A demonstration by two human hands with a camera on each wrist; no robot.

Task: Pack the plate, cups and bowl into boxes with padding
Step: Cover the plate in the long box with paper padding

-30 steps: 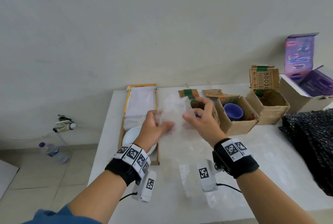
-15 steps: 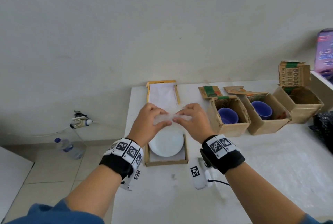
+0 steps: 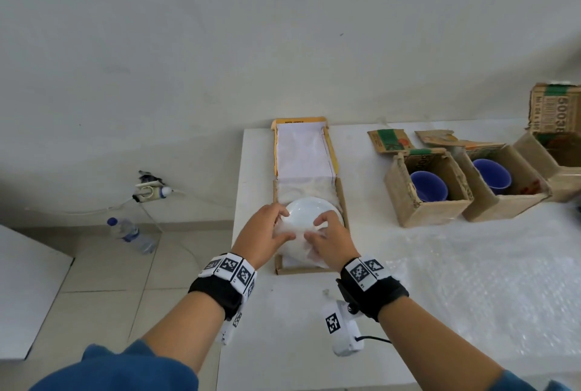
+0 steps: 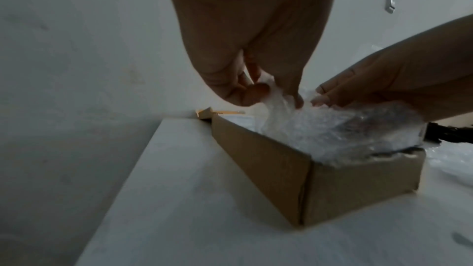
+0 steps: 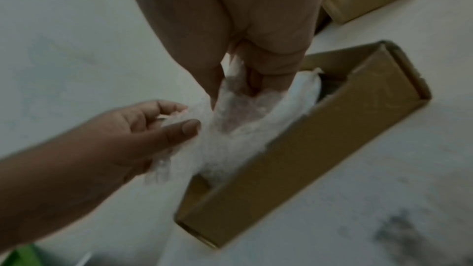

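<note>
A white plate (image 3: 309, 213) lies in a flat cardboard box (image 3: 343, 211) at the table's left, its lid folded back. A piece of clear bubble wrap (image 3: 300, 241) covers the plate's near half. My left hand (image 3: 270, 228) pinches the wrap's left part and my right hand (image 3: 328, 238) holds its right part, both over the box. In the left wrist view the bubble wrap (image 4: 320, 128) bulges above the box (image 4: 268, 169). Two blue cups (image 3: 429, 184) (image 3: 492, 175) sit in separate open brown boxes to the right. No bowl shows.
A third open brown box (image 3: 553, 158) stands at the far right. A large sheet of bubble wrap (image 3: 490, 280) covers the table's right half. On the floor at left are a water bottle (image 3: 130, 233) and a power socket (image 3: 149, 191).
Both hands carried the bubble wrap leftward from above the cup boxes and lowered it onto the plate in the flat box. The head view swung left with them.
</note>
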